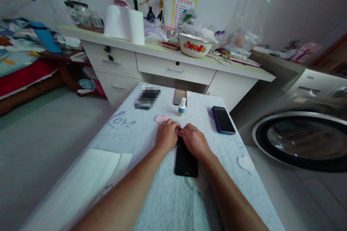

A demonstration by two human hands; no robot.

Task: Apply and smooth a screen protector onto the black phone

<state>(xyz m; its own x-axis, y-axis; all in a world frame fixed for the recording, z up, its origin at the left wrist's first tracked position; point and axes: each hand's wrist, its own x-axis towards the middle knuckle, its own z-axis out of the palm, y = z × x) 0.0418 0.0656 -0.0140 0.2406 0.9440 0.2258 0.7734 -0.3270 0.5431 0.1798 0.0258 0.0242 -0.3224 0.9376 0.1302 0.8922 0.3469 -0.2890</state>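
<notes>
A black smartphone [186, 162] lies face up on the cloth-covered table, its near end toward me. My left hand [166, 135] grips its far left corner with curled fingers. From the right side, my right hand [194, 140] is closed over the same far end, thumb pointing to the left hand. The fingertips nearly meet there and hide that end of the phone; whether anything small is between them I cannot make out. Just beyond the hands stands a small white spray bottle [181, 107] with a blue and yellow label. Behind it lies a gold-brown phone case [179, 96].
Another smartphone [223, 120] rests near the table's right edge. A pixelated dark item [148, 98] is at the far left. White sheets [81, 184] cover the near left. A desk [176, 70] with drawers borders the far end; a washing machine [303, 130] stands right.
</notes>
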